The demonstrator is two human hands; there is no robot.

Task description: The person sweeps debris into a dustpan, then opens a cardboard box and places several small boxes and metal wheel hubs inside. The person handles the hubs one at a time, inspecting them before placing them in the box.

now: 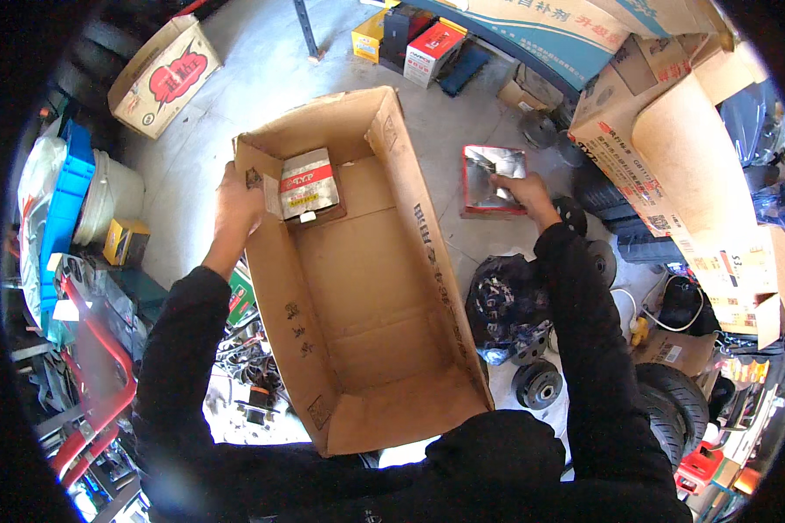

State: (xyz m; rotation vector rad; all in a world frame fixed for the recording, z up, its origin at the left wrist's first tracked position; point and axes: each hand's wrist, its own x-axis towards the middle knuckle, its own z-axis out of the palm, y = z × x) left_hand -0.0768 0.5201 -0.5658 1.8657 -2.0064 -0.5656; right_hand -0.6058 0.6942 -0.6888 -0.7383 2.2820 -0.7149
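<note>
A long open cardboard carton (pixel 356 261) is in front of me, its near end close to my body. My left hand (pixel 237 202) grips its left wall near the far corner. Inside, in the far left corner, sits a small silver-and-red box (pixel 309 183) bearing writing. To the right of the carton, my right hand (pixel 528 195) holds a silver-topped box with red edges (pixel 487 176) by its right side, a finger laid over its top. My other right fingers are hidden. Whether that box touches the floor I cannot tell.
A printed carton (pixel 167 78) stands far left on the concrete floor (pixel 261 72). Small boxes (pixel 432 52) are by a shelf post (pixel 307 33). Large cartons (pixel 654 150), tires (pixel 670 399) and a metal hub part (pixel 538 384) lie right. A red tubular frame (pixel 114 366) rises left.
</note>
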